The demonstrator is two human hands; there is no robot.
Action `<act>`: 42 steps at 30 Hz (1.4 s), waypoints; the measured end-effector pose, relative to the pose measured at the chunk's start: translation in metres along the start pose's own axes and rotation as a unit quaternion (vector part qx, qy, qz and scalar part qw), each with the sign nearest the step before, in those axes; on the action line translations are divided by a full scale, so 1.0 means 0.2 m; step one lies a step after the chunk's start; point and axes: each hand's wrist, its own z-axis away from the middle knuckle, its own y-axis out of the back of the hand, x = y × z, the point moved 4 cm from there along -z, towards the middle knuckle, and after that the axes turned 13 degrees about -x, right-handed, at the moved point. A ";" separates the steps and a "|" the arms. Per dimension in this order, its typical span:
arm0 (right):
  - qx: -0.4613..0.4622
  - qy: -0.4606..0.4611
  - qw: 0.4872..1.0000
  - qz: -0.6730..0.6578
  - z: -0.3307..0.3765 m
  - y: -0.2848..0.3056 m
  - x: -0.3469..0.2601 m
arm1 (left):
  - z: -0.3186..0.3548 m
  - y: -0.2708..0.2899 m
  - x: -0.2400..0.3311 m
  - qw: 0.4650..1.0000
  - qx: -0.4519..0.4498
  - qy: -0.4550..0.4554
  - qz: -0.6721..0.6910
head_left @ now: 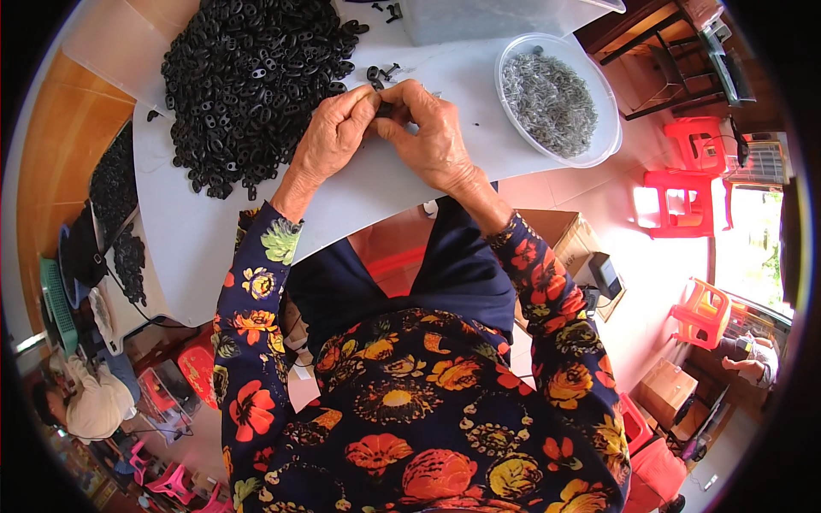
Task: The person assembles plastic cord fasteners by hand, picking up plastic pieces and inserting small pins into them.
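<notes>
Head view, hands: left hand (335,130) and right hand (428,128) meet fingertip to fingertip, pinching a small black plastic piece (384,109), seemingly one part, over the white table (359,192).
Left: heap of black plastic rings (248,77).
Right: clear round bowl (599,150) of grey metal bits (549,101).

Pale tiled floor (658,282), red plastic stools (684,201), cardboard boxes (569,235), bright daylight at right.
</notes>
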 end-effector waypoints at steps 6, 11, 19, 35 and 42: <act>-0.017 -0.021 1.000 -0.013 -0.01 0.01 -0.03 | 0.00 0.01 -0.01 1.000 -0.028 0.006 -0.003; -0.028 -0.028 0.999 0.004 -0.01 0.01 -0.03 | 0.00 0.01 -0.02 0.999 -0.031 0.022 0.013; -0.010 0.022 1.000 -0.005 0.00 -0.01 -0.01 | 0.01 0.00 0.00 1.000 -0.015 0.003 0.014; -0.003 0.022 1.000 0.007 0.00 0.00 -0.05 | 0.01 -0.01 0.06 0.998 0.024 -0.017 0.052; 0.000 0.008 1.000 -0.023 -0.01 0.00 -0.06 | 0.02 0.00 0.03 0.999 0.021 0.007 0.048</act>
